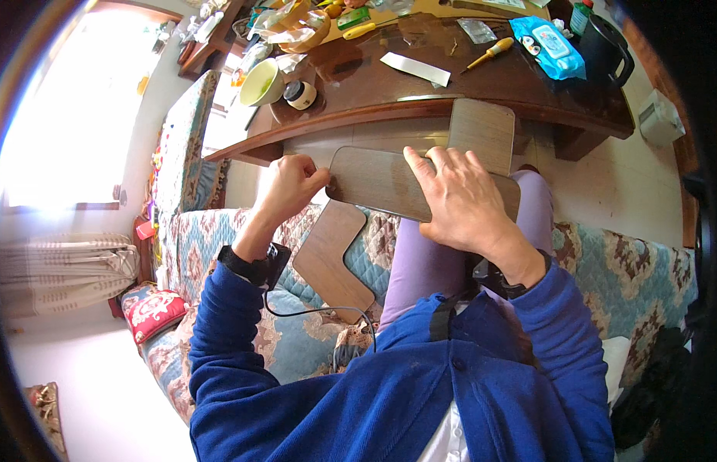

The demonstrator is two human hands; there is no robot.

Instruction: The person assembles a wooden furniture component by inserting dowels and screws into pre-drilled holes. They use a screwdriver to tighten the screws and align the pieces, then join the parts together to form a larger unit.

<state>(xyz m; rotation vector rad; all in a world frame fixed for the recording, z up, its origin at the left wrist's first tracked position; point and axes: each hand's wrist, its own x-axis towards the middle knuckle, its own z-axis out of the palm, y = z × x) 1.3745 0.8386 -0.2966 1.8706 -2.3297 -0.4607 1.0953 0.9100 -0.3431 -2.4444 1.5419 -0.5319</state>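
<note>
A wood-grain panel (378, 179) with rounded corners lies across my lap. A second rounded wood-grain section (482, 137) adjoins it on the far side, toward the table; whether they are joined is hidden. My right hand (462, 196) spans the panel, fingers at its far edge and thumb by its near edge, holding it. At the panel's left end my left hand (291, 185) is closed, thumb and forefinger pinched beside the corner. Anything between those fingertips is too small to make out. Another angled wood-grain panel (331, 258) lies on the sofa to my left.
Ahead, a dark wooden table (358, 85) carries a white strip (415, 68), a yellow-handled screwdriver (489, 54), a blue wipes pack (549, 48), a black kettle (605, 50), a jar (300, 95) and a pale bowl (262, 82). A black cable (320, 311) hangs from my left wrist.
</note>
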